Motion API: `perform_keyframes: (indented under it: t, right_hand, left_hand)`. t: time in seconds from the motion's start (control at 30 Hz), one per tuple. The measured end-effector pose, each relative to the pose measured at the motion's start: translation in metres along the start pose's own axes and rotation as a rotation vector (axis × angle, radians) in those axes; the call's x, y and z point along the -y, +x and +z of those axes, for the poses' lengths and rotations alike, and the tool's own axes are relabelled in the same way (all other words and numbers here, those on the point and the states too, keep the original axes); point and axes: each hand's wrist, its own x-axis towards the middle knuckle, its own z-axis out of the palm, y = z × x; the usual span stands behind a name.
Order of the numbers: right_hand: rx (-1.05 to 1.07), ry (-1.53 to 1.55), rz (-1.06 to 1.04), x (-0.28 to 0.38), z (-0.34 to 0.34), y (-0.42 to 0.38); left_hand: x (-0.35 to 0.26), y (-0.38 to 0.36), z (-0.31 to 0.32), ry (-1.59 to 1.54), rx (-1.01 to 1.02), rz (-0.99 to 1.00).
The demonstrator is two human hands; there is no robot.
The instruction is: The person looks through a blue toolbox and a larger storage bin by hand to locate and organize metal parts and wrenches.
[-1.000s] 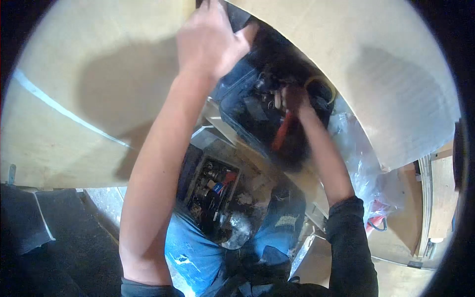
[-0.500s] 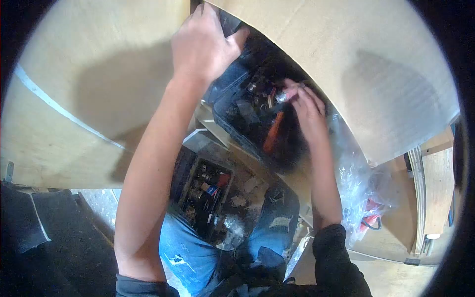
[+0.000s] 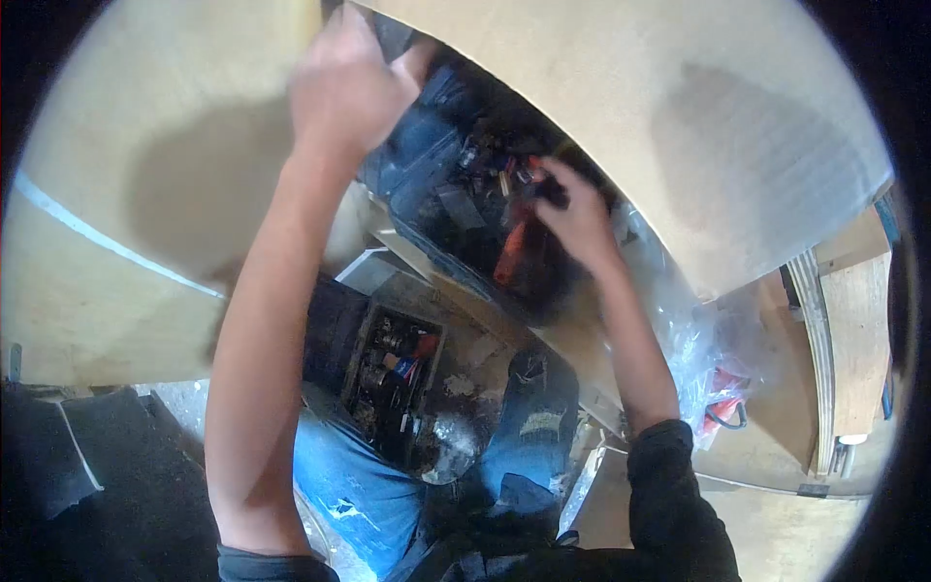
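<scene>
My left hand (image 3: 349, 87), blurred by motion, grips a dark edge at the top of the view. It looks like the raised lid (image 3: 395, 37) of a black toolbox (image 3: 441, 250); the fingertips are out of sight. Inside the box, my right hand (image 3: 582, 213) reaches over jumbled small tools and parts, its thumb and fingers apart around a dark gap. Just left of that hand lies an orange-handled tool (image 3: 511, 250). A small grey flat piece (image 3: 461, 207) rests farther left among the contents, most of which are too dark to make out.
Large pale wooden panels (image 3: 621, 87) overhang the toolbox on both sides. Below, between my knees, stands a smaller open box (image 3: 398, 373) of metal parts. Clear plastic wrapping (image 3: 713, 339) with a red item lies at the right, near stacked boards (image 3: 853, 339).
The scene has shifted a little leftward in view. My right hand has moved left, and its fingers have spread away from the shiny small item they were at.
</scene>
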Motion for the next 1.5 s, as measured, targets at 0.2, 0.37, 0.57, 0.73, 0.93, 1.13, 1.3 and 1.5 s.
perform_keyframes:
  t: [0.2, 0.37, 0.57, 0.73, 0.93, 1.13, 1.3, 1.5]
  right_hand:
    - [0.383, -0.612, -0.163, -0.003, 0.009, -0.040]
    - [0.426, 0.033, -0.085, -0.115, 0.046, -0.041]
    - [0.333, -0.194, -0.050, -0.108, 0.046, -0.028]
    - [0.323, -0.242, 0.031, -0.018, -0.016, -0.015]
    - [0.368, -0.096, -0.109, -0.054, 0.037, 0.006]
    - [0.276, -0.584, -0.404, -0.054, 0.109, 0.017]
    - [0.210, -0.399, -0.237, -0.064, 0.077, 0.031]
    - [0.152, -0.292, -0.141, -0.040, 0.007, 0.034]
  left_hand:
    - [0.027, -0.001, 0.008, 0.169, -0.048, 0.081]
    - [0.016, 0.001, 0.003, 0.115, 0.053, -0.001]
    - [0.017, 0.002, 0.004, 0.117, 0.012, 0.073]
    - [0.025, 0.001, 0.003, 0.122, 0.032, 0.101]
    - [0.027, 0.001, 0.004, 0.143, 0.011, 0.108]
    - [0.022, 0.000, 0.002, 0.141, 0.025, 0.085]
    - [0.024, 0.001, 0.004, 0.117, 0.017, 0.115]
    - [0.025, 0.001, 0.003, 0.116, 0.045, 0.078]
